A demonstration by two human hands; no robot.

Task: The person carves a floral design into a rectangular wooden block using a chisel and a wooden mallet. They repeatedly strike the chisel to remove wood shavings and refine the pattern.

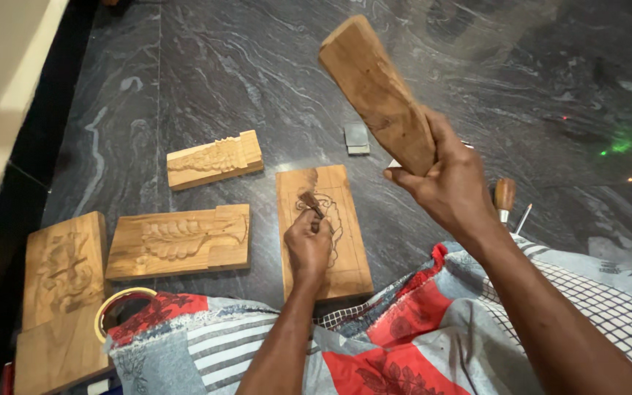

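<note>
Nearest the camera: a patchwork cloth in red, grey and white check (418, 336) across the lap, both forearms reaching out over it. At its left edge a yellow-rimmed roll of tape (115, 307) sits partly tucked under the fabric.

L hand (307, 245) is closed tight round a small wood-handled chisel (311, 205), w/ the tip set on the upright rectangular wooden plank w/ a pencilled outline (325, 234). That plank lies flat on the dark grey veined stone floor (257, 73), just past the cloth, between the two arms; carving shows only near its top.

R hand (451, 186) is raised above the floor, fingers wrapped round the lower end of a long, worn wooden mallet block (374, 91), which tilts up & to the left, well above the chisel.

Left of the plank: a wide carved leaf-pattern wooden panel (178, 241), and further left a taller carved wooden panel (64, 274) near the wall. Beyond those, a smaller carved wooden strip (215, 159).

Right of the R wrist, another wood-handled tool (505, 197) on the floor. Farther back, a small grey rectangular sharpening block (357, 138).
</note>
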